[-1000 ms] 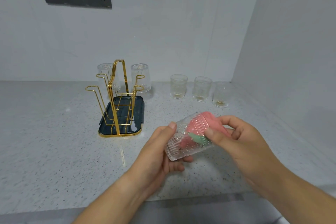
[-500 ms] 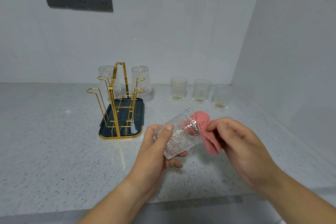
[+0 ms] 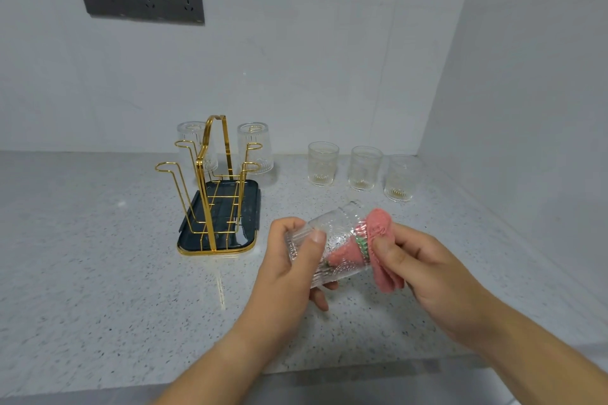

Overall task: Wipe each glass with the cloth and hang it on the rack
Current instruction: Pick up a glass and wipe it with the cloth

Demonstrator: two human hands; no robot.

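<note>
1. Left hand (image 3: 286, 270) is wrapped around the base end of a patterned clear glass (image 3: 335, 233), thumb across the front. The glass is tipped on its side, in the air, just right of and in front of the gold wire rack (image 3: 217, 194).
2. Right hand (image 3: 434, 276) is pinching a pink cloth (image 3: 380, 223) between thumb and curled fingers. Part of the cloth is stuffed in the glass's mouth, and the rest hangs over the rim.
3. The rack sits in a dark tray (image 3: 245, 237) on the speckled countertop (image 3: 82, 256).
4. Two glasses are hanging upside down on the rack's back pegs, one on the left (image 3: 194, 145) and one on the right (image 3: 256, 146).
5. Three more glasses stand upright in a row to the right of the rack, towards the back: nearest (image 3: 323, 163), middle (image 3: 365, 168), farthest (image 3: 403, 177).
</note>
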